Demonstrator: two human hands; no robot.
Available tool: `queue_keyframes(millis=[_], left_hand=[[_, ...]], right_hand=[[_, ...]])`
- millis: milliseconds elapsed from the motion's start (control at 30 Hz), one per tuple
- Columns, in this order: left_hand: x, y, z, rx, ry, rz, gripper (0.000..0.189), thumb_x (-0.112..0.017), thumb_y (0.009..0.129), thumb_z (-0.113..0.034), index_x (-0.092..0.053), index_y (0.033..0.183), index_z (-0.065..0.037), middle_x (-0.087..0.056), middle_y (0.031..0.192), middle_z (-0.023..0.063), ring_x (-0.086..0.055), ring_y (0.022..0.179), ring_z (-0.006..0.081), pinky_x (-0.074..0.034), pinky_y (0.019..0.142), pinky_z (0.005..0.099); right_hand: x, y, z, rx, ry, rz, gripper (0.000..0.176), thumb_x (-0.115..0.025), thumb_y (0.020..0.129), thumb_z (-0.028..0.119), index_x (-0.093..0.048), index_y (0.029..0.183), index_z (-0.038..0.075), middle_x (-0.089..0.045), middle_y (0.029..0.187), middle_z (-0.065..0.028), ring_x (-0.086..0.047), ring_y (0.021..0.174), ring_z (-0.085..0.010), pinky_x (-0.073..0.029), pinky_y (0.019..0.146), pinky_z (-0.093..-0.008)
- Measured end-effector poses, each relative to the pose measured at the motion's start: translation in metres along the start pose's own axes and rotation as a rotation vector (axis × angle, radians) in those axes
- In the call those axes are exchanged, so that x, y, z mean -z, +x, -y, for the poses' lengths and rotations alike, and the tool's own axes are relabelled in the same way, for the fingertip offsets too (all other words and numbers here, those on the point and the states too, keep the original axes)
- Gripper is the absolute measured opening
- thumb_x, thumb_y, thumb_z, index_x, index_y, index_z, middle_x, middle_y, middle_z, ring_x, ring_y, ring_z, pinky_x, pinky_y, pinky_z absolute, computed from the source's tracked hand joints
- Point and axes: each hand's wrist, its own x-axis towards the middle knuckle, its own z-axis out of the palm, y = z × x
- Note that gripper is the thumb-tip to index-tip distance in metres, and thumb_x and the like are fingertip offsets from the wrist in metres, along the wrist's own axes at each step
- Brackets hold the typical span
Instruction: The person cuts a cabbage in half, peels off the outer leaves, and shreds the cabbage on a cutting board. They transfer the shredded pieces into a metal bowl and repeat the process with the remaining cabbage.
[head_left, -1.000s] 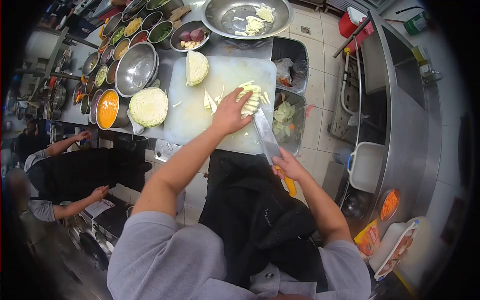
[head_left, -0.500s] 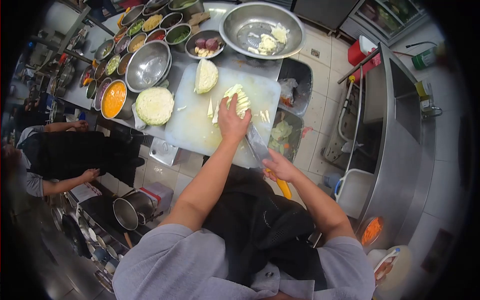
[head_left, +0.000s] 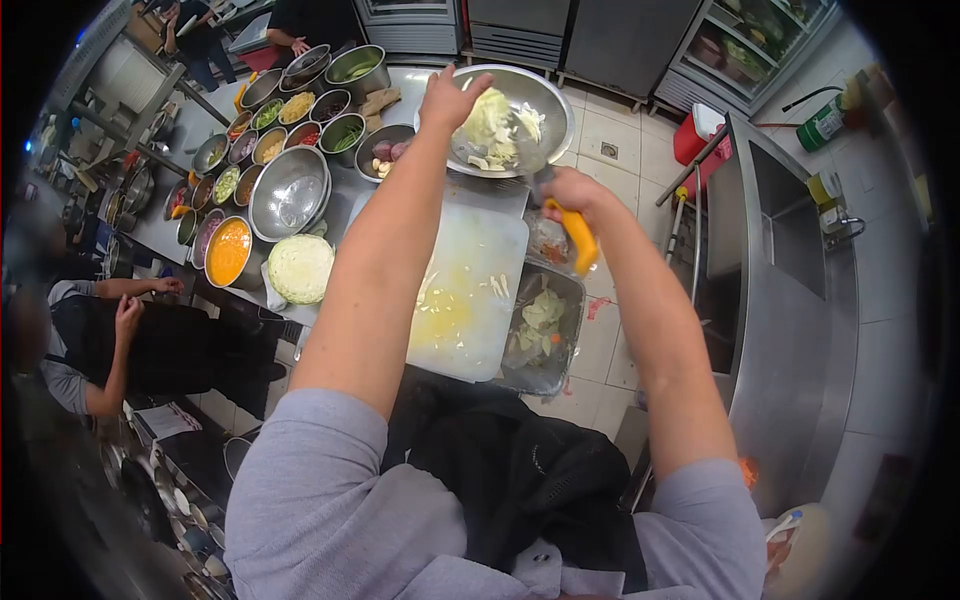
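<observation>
My left hand (head_left: 452,98) is over the near left rim of a large steel bowl (head_left: 562,118), its fingers apart. Cut pale cabbage (head_left: 489,122) is between that hand and the knife, over the bowl. The yellow knife handle (head_left: 578,238) is in my right hand (head_left: 578,195), closed round it near the bowl's right side; the blade is blurred by motion. Below lies a white cutting board (head_left: 470,290) with small cabbage scraps on it. My left forearm hides the board's left part. A cut cabbage half (head_left: 301,269) lies left of the board.
Steel bowls of cut food and a bowl of orange liquid (head_left: 229,250) stand on the left. An empty steel bowl (head_left: 288,193) is behind the cabbage half. A tub of leaf scraps (head_left: 545,330) is right of the board. Another person's hands (head_left: 130,310) show at the left.
Both hands have moved forward from the board to the large bowl, with the knife and cut cabbage. The pile that was under my left hand is off the board. The view has shifted.
</observation>
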Motion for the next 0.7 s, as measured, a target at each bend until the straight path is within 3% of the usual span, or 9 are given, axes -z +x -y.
queue_keyframes(millis=[67,100,133,200,233,333,400,500,700], left_hand=[[0.017,-0.014,0.014,-0.083,-0.003,-0.053,0.082,-0.066,0.088,-0.065,-0.056,0.145,-0.006,-0.042,0.156,0.0280,-0.044,0.144,0.0402,-0.040,0.115,0.0460],[0.027,-0.026,0.021,-0.165,-0.013,-0.105,0.078,-0.065,0.091,-0.061,-0.057,0.144,-0.005,-0.044,0.155,0.0286,-0.044,0.144,0.0397,-0.039,0.116,0.0448],[0.037,-0.049,0.028,-0.255,-0.053,-0.134,0.060,-0.068,0.095,-0.045,-0.061,0.136,-0.001,-0.052,0.147,0.0272,-0.048,0.140,0.0389,-0.040,0.114,0.0424],[0.054,-0.099,0.055,-0.259,-0.185,-0.038,0.045,-0.072,0.093,-0.030,-0.065,0.127,-0.001,-0.059,0.138,0.0228,-0.053,0.134,0.0379,-0.042,0.111,0.0418],[0.057,-0.129,0.074,-0.389,-0.201,-0.050,0.035,-0.074,0.091,-0.021,-0.067,0.121,-0.003,-0.063,0.130,0.0195,-0.057,0.126,0.0372,-0.045,0.108,0.0428],[0.072,-0.234,0.122,-0.337,0.039,0.089,0.034,-0.072,0.091,-0.014,-0.066,0.123,-0.005,-0.064,0.126,0.0179,-0.061,0.118,0.0361,-0.048,0.102,0.0426],[0.071,-0.280,0.147,-0.213,0.224,0.133,0.041,-0.074,0.088,-0.015,-0.065,0.127,-0.006,-0.059,0.134,0.0183,-0.056,0.122,0.0386,-0.046,0.105,0.0452],[0.062,-0.308,0.163,0.058,0.427,0.113,0.046,-0.076,0.086,-0.017,-0.064,0.129,-0.006,-0.055,0.138,0.0190,-0.052,0.125,0.0401,-0.045,0.106,0.0466],[0.063,-0.323,0.146,0.168,0.354,0.264,0.050,-0.078,0.083,-0.017,-0.064,0.130,-0.003,-0.056,0.132,0.0207,-0.053,0.122,0.0404,-0.048,0.104,0.0470]], right_hand=[[0.019,0.003,-0.012,0.033,-0.617,-0.111,0.018,-0.050,0.099,0.011,-0.052,0.114,0.002,-0.061,0.069,-0.0090,-0.056,0.047,-0.0173,-0.046,0.042,-0.0318],[0.023,-0.014,-0.007,0.046,-0.642,-0.121,0.019,-0.049,0.093,0.006,-0.052,0.111,-0.001,-0.061,0.064,-0.0129,-0.061,0.050,-0.0219,-0.048,0.046,-0.0380],[0.025,-0.038,-0.004,0.056,-0.665,-0.131,0.022,-0.048,0.087,0.002,-0.052,0.108,-0.004,-0.062,0.059,-0.0167,-0.066,0.054,-0.0264,-0.050,0.050,-0.0442],[0.033,-0.061,-0.018,0.051,-0.696,-0.191,0.017,-0.047,0.093,0.005,-0.049,0.108,-0.003,-0.063,0.062,-0.0157,-0.063,0.050,-0.0254,-0.050,0.049,-0.0430],[0.031,-0.084,-0.020,0.069,-0.648,-0.218,0.018,-0.047,0.096,0.007,-0.049,0.111,-0.003,-0.062,0.064,-0.0145,-0.061,0.048,-0.0242,-0.049,0.048,-0.0413],[0.032,-0.134,-0.060,0.103,-0.434,-0.129,0.026,-0.047,0.104,0.013,-0.045,0.125,-0.003,-0.060,0.067,-0.0104,-0.055,0.045,-0.0184,-0.045,0.043,-0.0345],[0.029,-0.155,-0.103,0.089,-0.258,-0.082,0.032,-0.048,0.106,0.014,-0.043,0.135,0.000,-0.060,0.069,-0.0089,-0.053,0.046,-0.0144,-0.044,0.042,-0.0301],[0.021,-0.168,-0.173,0.040,-0.114,0.077,0.035,-0.048,0.108,0.013,-0.041,0.141,0.005,-0.059,0.072,-0.0078,-0.052,0.046,-0.0128,-0.044,0.042,-0.0276],[-0.015,-0.184,-0.257,-0.070,0.062,0.081,0.033,-0.048,0.107,0.011,-0.044,0.139,0.007,-0.059,0.072,-0.0067,-0.051,0.045,-0.0130,-0.044,0.042,-0.0271]])
